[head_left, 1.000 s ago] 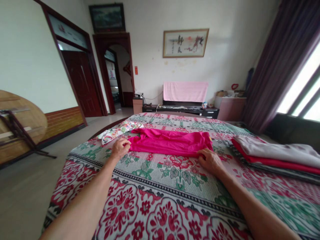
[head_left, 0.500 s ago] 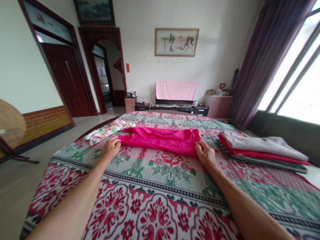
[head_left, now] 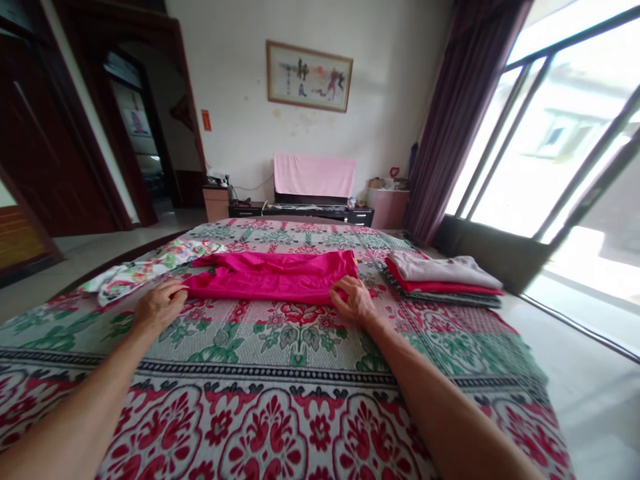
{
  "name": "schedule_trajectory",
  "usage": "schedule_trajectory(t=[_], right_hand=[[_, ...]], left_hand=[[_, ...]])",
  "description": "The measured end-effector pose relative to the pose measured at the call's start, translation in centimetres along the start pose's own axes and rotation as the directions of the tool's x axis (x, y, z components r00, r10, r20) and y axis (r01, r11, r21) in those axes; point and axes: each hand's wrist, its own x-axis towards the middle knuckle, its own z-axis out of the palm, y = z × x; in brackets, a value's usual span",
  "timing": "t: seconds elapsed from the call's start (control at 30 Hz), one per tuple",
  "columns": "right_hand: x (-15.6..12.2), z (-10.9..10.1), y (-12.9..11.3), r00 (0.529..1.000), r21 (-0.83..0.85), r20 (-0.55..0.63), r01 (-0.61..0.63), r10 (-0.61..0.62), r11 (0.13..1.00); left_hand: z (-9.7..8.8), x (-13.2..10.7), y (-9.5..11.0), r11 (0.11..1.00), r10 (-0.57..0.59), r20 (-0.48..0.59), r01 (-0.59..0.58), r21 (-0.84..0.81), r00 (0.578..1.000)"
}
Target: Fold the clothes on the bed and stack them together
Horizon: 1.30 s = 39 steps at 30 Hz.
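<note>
A pair of bright pink trousers lies lengthwise across the patterned bedspread, its two leg ends at the left and a small yellow tag at the right end. My left hand pinches the near leg end at the left. At the right end, my right hand has its fingers closed on the near corner of the waist. Between both hands the cloth lies fairly flat, with some wrinkles. Beyond my left hand rests a white floral garment, loosely bunched beside the pink legs.
A stack of folded clothes, topped by a light grey garment, sits to the right on the bedspread. Farther off stands a low black cabinet with a pink cloth draped over something on it. A window is at the right.
The view has swung to the right, so everything appears farther left. Both hands keep hold of the pink trousers, whose near right corner now hangs out less toward me.
</note>
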Motion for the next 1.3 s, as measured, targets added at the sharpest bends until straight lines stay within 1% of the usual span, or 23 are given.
schedule_trajectory(t=[0.07,0.13,0.2,0.3,0.5,0.67,0.77,0.9,1.0,1.07,1.2,1.3], right_hand=[[0.0,0.1,-0.4,0.992,-0.046,0.120,0.047,-0.041,0.998],[0.0,0.0,-0.4,0.978,-0.071,0.207,0.051,-0.036,0.996],[0.0,-0.1,-0.1,0.965,-0.081,0.261,0.041,-0.018,0.996],[0.1,-0.3,0.2,0.955,-0.099,0.296,0.005,0.025,0.995],[0.1,0.0,0.1,0.953,-0.223,0.284,-0.039,0.103,0.974],[-0.1,-0.1,-0.1,0.952,-0.290,0.257,-0.090,0.168,0.953],[-0.1,-0.2,-0.1,0.948,-0.316,0.227,-0.143,0.221,0.938],[-0.2,0.0,-0.1,0.938,-0.355,0.203,-0.196,0.280,0.914],[-0.3,0.1,0.0,0.924,-0.387,0.171,-0.256,0.341,0.886],[-0.3,0.2,0.1,0.914,-0.392,0.163,-0.286,0.372,0.874],[-0.3,0.5,0.6,0.906,-0.393,0.198,-0.276,0.374,0.877],[-0.2,0.8,1.2,0.921,-0.373,0.193,-0.249,0.337,0.894]], left_hand=[[-0.2,-0.1,0.2,1.000,-0.015,0.011,0.015,0.001,1.000],[-0.4,-0.2,0.3,1.000,-0.026,0.020,0.026,-0.006,0.999],[-0.5,-0.2,0.4,0.999,-0.032,0.027,0.032,-0.017,0.999],[-0.7,-0.2,0.4,0.999,-0.045,0.036,0.046,-0.015,0.998],[-0.6,-0.1,0.5,0.996,-0.090,0.092,0.089,0.012,0.992],[-0.5,0.0,0.5,0.996,-0.080,0.103,0.077,0.040,0.991],[-0.6,-0.3,0.7,0.998,-0.051,0.074,0.048,0.048,0.996],[-0.4,-0.7,1.1,0.998,0.002,-0.004,-0.002,0.061,1.000],[-0.1,-0.9,1.2,0.996,0.026,-0.046,-0.022,0.085,0.999],[-0.1,-1.0,1.2,0.993,0.044,-0.054,-0.038,0.111,0.998],[-0.2,-1.5,1.4,0.981,0.063,0.029,-0.067,0.184,0.998],[-0.3,-1.8,1.8,0.974,0.041,0.051,-0.051,0.219,0.998]])
